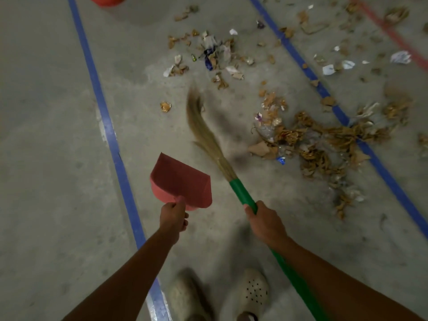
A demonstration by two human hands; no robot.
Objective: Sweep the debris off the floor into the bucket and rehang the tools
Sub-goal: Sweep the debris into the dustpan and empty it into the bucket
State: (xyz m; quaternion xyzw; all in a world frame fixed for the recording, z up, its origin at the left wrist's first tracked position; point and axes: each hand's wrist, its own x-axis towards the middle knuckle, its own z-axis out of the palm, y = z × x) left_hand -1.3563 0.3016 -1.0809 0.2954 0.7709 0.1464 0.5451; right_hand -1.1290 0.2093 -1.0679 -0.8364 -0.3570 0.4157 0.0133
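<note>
My right hand [266, 220] grips the green handle of a broom [242, 193]. Its straw bristles [203, 133] curve up and to the left across the concrete floor, blurred by motion. My left hand [174, 216] holds a red dustpan [183, 180] by its short handle, raised just left of the broom. Debris lies ahead: a heap of brown paper scraps and plastic [310, 144] to the right of the bristles, and a looser patch of paper and wrappers [208, 54] farther up. The orange-red bucket [107, 0] shows only partly at the top edge.
Two blue tape lines [108, 135] [375, 158] run along the floor, with a red line [393, 33] at the top right. More scraps lie scattered beyond the right blue line [398, 56]. My feet in pale clogs [254, 290] stand at the bottom.
</note>
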